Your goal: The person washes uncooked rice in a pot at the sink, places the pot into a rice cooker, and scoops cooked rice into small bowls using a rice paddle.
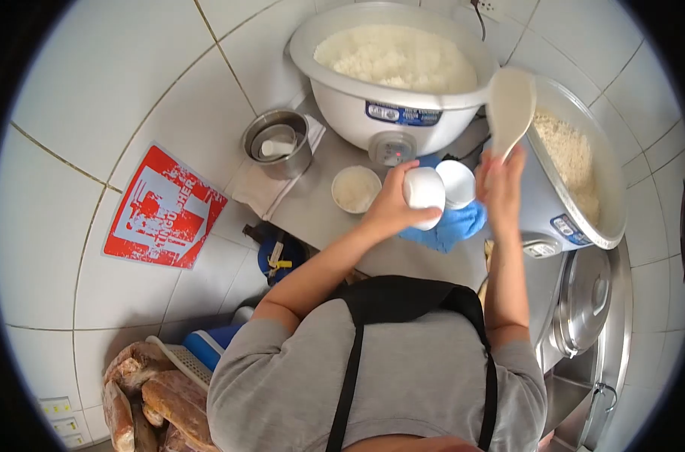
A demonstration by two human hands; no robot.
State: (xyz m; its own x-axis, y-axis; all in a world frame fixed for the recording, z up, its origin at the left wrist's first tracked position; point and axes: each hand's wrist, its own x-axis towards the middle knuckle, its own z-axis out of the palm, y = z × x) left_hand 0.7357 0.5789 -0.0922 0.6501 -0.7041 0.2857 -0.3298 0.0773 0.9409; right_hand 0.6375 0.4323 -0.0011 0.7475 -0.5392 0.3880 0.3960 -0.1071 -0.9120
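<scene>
While pinching a white bowl (425, 199) in the left hand (391, 202), right of a rice-filled bowl (356, 189), and grasping a paddle (512, 105) in the right hand (502, 181), in the head view seems to be readying for filling; probably calls for steadying next; cannot see inside, nor tell blurred right fingers apart

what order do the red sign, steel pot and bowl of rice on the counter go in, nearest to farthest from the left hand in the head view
From the left hand:
1. bowl of rice, just to its left on the counter
2. steel pot, farther left
3. red sign, farthest left, on the tiled wall
</scene>
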